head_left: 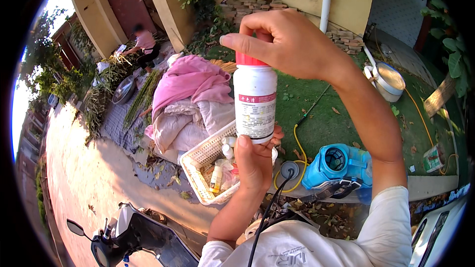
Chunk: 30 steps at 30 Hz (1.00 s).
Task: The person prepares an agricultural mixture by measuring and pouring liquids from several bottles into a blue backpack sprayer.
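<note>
A white plastic bottle (255,81) with a printed label and a red cap (250,60) is held upright in front of me. My left hand (256,160) grips its base from below, the thumb against the near side. From above, my right hand (289,44) has its fingers wrapped over the red cap; part of the cap is hidden behind them. Beyond my left hand sits a cream plastic basket (198,160) with small bottles and plastic bags inside. Right of it stands a blue backpack sprayer tank (341,165), its round top opening uncovered. A grey round lid (289,169) lies beside the tank.
A yellow hose (299,143) with a spray wand runs over the green turf. Pink and pale quilts (193,84) are heaped behind the basket. A scooter (133,240) stands at the lower left. Another person (145,42) sits among cut stalks, far left. A white bucket (389,80) is at right.
</note>
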Each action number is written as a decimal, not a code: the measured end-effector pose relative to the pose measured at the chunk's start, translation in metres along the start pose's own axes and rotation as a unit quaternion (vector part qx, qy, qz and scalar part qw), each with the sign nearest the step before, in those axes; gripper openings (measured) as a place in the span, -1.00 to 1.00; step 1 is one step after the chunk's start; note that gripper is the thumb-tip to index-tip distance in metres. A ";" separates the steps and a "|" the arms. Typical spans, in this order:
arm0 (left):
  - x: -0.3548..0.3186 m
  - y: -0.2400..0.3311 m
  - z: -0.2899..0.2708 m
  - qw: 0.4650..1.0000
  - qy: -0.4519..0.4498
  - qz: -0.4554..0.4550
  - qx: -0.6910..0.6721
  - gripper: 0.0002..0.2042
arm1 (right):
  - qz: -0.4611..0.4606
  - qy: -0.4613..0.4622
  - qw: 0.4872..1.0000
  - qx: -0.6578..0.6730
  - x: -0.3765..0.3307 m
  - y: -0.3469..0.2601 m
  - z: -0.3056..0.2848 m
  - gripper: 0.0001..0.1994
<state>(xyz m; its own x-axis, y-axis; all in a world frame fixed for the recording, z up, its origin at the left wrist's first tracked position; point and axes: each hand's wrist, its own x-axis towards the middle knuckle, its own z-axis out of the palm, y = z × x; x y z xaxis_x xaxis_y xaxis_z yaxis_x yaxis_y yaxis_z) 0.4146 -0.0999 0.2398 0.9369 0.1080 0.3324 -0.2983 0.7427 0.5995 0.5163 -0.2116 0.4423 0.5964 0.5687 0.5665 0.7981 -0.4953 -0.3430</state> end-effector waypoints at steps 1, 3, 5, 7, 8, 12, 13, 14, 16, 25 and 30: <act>0.000 0.000 0.000 1.000 -0.001 0.000 0.000 -0.34 | 0.000 -0.001 1.000 -0.003 0.000 0.000 0.000 -0.41; -0.001 0.001 -0.001 1.000 -0.002 0.002 0.001 -0.34 | -0.001 -0.002 1.000 -0.008 0.001 -0.001 0.001 -0.41; -0.001 0.001 -0.001 1.000 -0.001 0.002 0.002 -0.34 | -0.002 -0.001 1.000 -0.013 0.001 -0.001 0.002 -0.40; -0.001 0.001 0.001 1.000 0.016 0.000 0.005 -0.33 | -0.003 0.002 1.000 -0.010 0.001 0.001 0.004 -0.40; -0.001 0.002 0.003 0.999 0.033 -0.002 0.008 -0.32 | -0.003 0.004 1.000 -0.004 0.002 0.002 0.006 -0.41; 0.000 0.004 0.008 0.998 0.060 -0.002 0.013 -0.32 | 0.000 -0.004 1.000 -0.008 0.003 0.003 0.007 -0.42; 0.000 0.004 0.007 0.998 0.058 -0.003 0.011 -0.32 | -0.002 -0.003 1.000 -0.010 0.003 0.002 0.008 -0.42; -0.001 0.004 0.005 0.998 0.057 -0.004 0.009 -0.32 | -0.004 -0.002 1.000 -0.011 0.004 0.002 0.008 -0.42; 0.000 0.003 0.003 0.999 0.053 -0.005 0.007 -0.32 | -0.005 -0.001 1.000 -0.014 0.004 0.002 0.008 -0.42; 0.002 0.001 0.002 0.999 0.047 -0.009 0.007 -0.33 | 0.002 -0.002 1.000 -0.017 0.003 0.005 0.007 -0.41; 0.003 -0.001 0.002 0.999 0.041 -0.014 0.007 -0.34 | 0.000 0.000 1.000 -0.016 0.003 0.010 0.007 -0.40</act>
<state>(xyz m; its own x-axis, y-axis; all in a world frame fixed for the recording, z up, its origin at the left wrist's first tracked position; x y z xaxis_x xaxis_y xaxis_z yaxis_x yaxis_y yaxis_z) 0.4177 -0.1021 0.2416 0.9568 0.1408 0.2544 -0.2730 0.7365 0.6189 0.5264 -0.2101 0.4351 0.5967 0.5687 0.5661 0.7947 -0.5166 -0.3187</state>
